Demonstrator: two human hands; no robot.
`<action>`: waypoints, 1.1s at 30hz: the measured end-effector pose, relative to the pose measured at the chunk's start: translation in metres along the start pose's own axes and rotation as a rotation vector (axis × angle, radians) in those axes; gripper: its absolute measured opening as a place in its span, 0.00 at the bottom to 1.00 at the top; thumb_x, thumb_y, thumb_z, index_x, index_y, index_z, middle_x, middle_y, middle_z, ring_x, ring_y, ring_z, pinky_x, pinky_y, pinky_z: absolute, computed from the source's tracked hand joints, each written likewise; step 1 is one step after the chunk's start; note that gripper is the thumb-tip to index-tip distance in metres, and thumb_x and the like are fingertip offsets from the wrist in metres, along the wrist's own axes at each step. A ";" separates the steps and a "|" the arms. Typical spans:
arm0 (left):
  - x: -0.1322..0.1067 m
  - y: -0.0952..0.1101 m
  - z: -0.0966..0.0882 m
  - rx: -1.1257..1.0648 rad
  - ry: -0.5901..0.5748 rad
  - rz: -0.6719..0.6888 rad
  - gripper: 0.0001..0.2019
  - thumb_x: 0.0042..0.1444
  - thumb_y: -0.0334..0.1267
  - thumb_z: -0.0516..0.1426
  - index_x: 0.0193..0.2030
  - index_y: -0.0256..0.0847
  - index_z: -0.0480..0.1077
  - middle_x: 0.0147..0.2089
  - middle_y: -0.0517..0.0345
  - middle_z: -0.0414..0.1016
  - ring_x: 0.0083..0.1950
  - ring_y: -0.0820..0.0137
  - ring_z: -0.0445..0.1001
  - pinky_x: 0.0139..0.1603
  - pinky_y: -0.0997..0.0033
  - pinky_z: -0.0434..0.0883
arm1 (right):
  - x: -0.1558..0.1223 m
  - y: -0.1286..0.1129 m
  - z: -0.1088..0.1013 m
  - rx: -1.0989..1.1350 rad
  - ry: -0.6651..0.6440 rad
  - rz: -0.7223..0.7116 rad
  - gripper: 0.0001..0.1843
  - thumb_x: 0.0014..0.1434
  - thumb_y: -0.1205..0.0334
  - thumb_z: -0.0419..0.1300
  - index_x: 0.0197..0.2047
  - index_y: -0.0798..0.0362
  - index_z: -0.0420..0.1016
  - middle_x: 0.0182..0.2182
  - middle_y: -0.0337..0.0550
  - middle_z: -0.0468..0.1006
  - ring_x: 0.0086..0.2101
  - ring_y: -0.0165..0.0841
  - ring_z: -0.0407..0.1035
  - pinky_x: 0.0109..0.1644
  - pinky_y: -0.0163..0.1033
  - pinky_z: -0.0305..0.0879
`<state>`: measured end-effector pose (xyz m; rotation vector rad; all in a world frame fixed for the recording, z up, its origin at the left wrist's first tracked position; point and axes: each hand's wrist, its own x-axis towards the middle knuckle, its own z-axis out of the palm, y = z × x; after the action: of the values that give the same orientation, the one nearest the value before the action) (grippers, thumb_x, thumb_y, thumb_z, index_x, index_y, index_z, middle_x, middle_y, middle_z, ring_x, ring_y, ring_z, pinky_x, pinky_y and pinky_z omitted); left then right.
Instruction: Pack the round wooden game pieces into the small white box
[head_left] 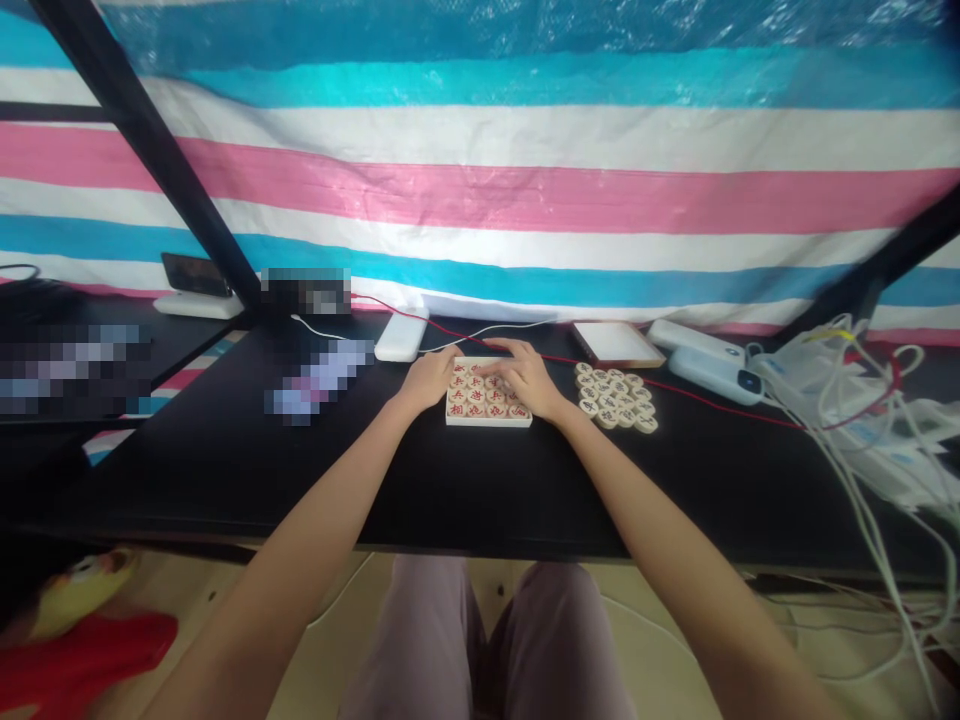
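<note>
A shallow white box (pixel 489 421) stands on the black table in front of me, filled with rows of round xiangqi pieces (pixel 496 410) marked in red. My left hand (pixel 431 380) is closed against the box's left side, its fingertips at the far left corner. Over the right part of the box lies my right hand (pixel 531 380); its fingers are spread, some reaching across the pieces and hiding part of the far rows. To the right of that hand, several xiangqi pieces with dark marks (pixel 616 397) lie grouped flat on the table.
Behind the loose pieces sits a box lid or tray (pixel 616 343). White devices (pixel 716 372) and a tangle of cables with plastic bags (pixel 862 430) occupy the right side. A white power bank (pixel 402 333) stands at the back left. A red cable (pixel 697 398) crosses the table.
</note>
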<state>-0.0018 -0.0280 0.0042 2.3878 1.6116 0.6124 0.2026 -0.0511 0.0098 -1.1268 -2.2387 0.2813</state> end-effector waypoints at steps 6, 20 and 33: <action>-0.001 0.000 0.000 -0.009 -0.006 0.002 0.17 0.62 0.38 0.39 0.45 0.43 0.67 0.39 0.54 0.75 0.40 0.62 0.72 0.39 0.66 0.65 | 0.000 0.003 0.002 0.020 -0.010 -0.026 0.24 0.61 0.62 0.40 0.42 0.42 0.78 0.55 0.34 0.64 0.54 0.39 0.53 0.59 0.49 0.49; -0.001 0.000 0.000 -0.011 0.001 0.009 0.17 0.62 0.37 0.40 0.46 0.42 0.67 0.39 0.53 0.75 0.41 0.62 0.72 0.40 0.67 0.64 | -0.002 -0.005 0.003 0.091 -0.031 -0.113 0.23 0.62 0.61 0.43 0.35 0.45 0.80 0.53 0.36 0.66 0.52 0.38 0.56 0.58 0.49 0.50; -0.002 -0.001 -0.001 -0.065 0.008 0.002 0.17 0.62 0.38 0.40 0.46 0.42 0.67 0.40 0.55 0.75 0.41 0.64 0.72 0.39 0.70 0.64 | -0.008 -0.023 -0.001 0.106 -0.086 -0.150 0.20 0.64 0.58 0.46 0.33 0.43 0.80 0.54 0.35 0.66 0.51 0.36 0.57 0.57 0.47 0.50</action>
<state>-0.0035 -0.0293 0.0047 2.3441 1.5680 0.6645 0.1916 -0.0717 0.0169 -0.9016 -2.3400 0.3868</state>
